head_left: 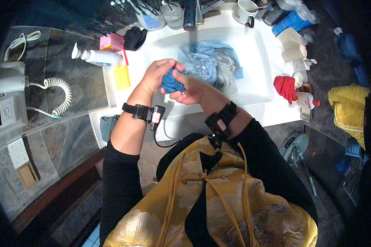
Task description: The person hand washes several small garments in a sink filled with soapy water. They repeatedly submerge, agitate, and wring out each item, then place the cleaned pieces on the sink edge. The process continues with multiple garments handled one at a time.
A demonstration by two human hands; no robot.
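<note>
Both my hands are closed around a bunched, wet-looking dark blue cloth (172, 82) above the left part of the white sink (257, 88). My left hand (156, 75) wraps it from the left, with its fingers over the top. From the right, my right hand (191, 88) presses against it with the thumb up and the fingers curled underneath. Beyond my hands, a light blue garment (202, 61) lies crumpled in water in the basin. A pale grey cloth (226, 66) lies against its right side. Part of the dark blue cloth is hidden by my fingers.
The faucet (190, 16) stands behind the basin, with a clear soap bottle (172, 15) and a white mug (245, 12) nearby. A white pump bottle (101, 57) lies left. On the right are a red cloth (285, 88) and a hanging yellow towel (347, 109).
</note>
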